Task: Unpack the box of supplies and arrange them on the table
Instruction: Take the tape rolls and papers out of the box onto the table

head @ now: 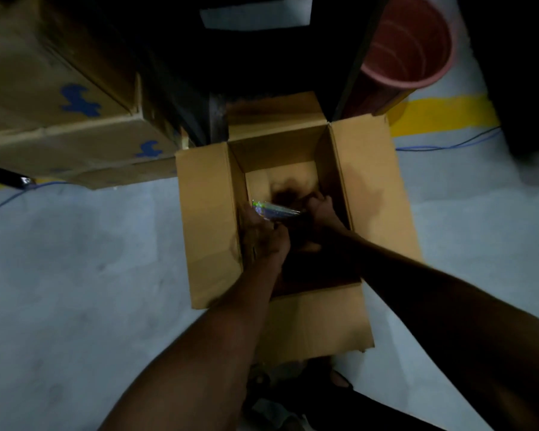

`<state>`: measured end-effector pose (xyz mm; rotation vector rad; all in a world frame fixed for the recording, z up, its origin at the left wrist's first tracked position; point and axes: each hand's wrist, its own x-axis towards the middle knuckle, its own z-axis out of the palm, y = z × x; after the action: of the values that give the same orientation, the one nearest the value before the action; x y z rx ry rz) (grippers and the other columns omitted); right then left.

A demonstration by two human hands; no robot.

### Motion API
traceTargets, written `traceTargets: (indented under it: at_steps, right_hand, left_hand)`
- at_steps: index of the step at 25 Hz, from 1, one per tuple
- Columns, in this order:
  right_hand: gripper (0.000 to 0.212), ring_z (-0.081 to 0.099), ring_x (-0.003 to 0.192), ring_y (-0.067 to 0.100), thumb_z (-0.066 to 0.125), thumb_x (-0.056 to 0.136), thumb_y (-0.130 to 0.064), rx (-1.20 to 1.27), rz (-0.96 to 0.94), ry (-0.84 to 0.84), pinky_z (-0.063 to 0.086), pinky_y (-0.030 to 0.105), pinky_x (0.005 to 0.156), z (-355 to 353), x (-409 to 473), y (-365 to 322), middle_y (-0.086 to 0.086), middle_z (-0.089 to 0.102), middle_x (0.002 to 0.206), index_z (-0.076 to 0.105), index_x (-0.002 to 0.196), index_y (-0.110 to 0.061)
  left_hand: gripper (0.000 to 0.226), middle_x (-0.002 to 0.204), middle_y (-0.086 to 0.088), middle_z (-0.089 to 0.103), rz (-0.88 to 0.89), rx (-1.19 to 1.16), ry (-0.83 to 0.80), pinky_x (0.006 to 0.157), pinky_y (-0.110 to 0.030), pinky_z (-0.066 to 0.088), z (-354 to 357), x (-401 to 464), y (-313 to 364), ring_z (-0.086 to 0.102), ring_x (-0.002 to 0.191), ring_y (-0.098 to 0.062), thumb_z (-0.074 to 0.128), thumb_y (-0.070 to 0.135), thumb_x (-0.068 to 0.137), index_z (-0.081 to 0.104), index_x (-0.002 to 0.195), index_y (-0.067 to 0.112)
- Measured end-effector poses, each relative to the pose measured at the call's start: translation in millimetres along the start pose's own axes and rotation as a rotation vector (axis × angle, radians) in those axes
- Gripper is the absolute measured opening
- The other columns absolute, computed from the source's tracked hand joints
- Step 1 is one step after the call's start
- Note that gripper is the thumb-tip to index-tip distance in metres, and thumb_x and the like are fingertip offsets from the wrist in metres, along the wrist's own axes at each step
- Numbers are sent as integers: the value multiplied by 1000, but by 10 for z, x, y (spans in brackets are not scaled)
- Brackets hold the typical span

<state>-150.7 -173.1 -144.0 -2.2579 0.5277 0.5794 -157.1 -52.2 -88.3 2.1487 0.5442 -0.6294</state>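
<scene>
- Both forearms are reaching down from us into the open box point(206, 219) on the floor.
- We are gripping a shiny packet point(274, 210) between us: left hand point(263, 236) closed on its left end, right hand point(319, 209) on its right.
- Its long axis is running left to right, low inside the box, so we are judging a straight upward lift comes next.

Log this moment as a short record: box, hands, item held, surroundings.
box: open box on the floor, flaps spread
left hand: inside the box, grip on the packet
right hand: inside the box, at the packet's other end; grip unclear
packet: shiny, low inside the box; contents unreadable
surroundings: stacked cartons at left, reddish bucket on its side at upper right, blue cable on the floor
</scene>
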Motion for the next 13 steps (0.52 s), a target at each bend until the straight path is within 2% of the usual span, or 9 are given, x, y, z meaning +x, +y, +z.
traceTargets:
  at_steps: [1,3,5,6,8,9,11,13]
  right_hand:
    - [46,54,124,28,66,90,-26,-68,-15,-44,45,30,94,-177,-103,-75,14,60,130,56,132,-11]
    - [45,63,113,26,72,84,-27,-10,10,-69,51,33,92,-544,-293,-233,11,66,122,63,125,-13]
    - [44,64,111,24,72,80,-24,-37,-100,-91,49,25,87,-964,-548,-509,9,68,118,67,122,-14]
    - [42,65,109,23,71,79,-22,-57,-149,-93,45,20,83,-1151,-635,-632,10,70,116,69,120,-13]
    - [40,66,105,25,69,77,-13,-79,-247,-93,42,15,80,-1516,-854,-930,11,70,115,71,117,-10]
    - [40,66,105,26,70,77,-8,-95,-272,-82,45,19,84,-1709,-953,-1099,12,70,115,71,116,-11]
    - [43,64,109,27,71,75,-5,-75,-254,-100,51,32,91,-2059,-1155,-1427,12,68,116,68,118,-12]
    - [50,62,110,25,74,73,-7,-40,-221,-29,50,31,90,-2367,-1403,-1729,10,65,117,64,122,-9]
  left_hand:
    - [74,158,-12,20,34,-6,-48,110,-27,25,-111,-130,111,28,144,-30,50,4,94,9,155,14]
    - [79,158,-12,15,158,33,-36,107,-29,32,-381,-311,358,30,140,-32,52,1,92,10,155,22]
    - [82,158,-11,9,266,260,8,105,-40,37,-697,-446,578,27,135,-33,59,12,89,14,154,31]
    - [76,157,-10,12,311,382,-6,104,-44,38,-813,-487,654,26,135,-33,61,21,88,22,152,32]
    - [53,146,-8,35,415,528,-98,102,-46,40,-1052,-586,841,33,133,-34,57,40,86,47,137,31]
    - [44,136,-4,45,447,579,-139,101,-44,38,-1194,-704,999,38,130,-33,54,42,86,54,128,31]
    - [30,123,-1,55,386,578,-208,97,-40,33,-1409,-957,1262,45,121,-29,50,33,91,56,120,29]
    - [21,110,-5,63,340,438,-252,87,-34,40,-1638,-1264,1526,56,108,-29,51,30,91,60,109,23]
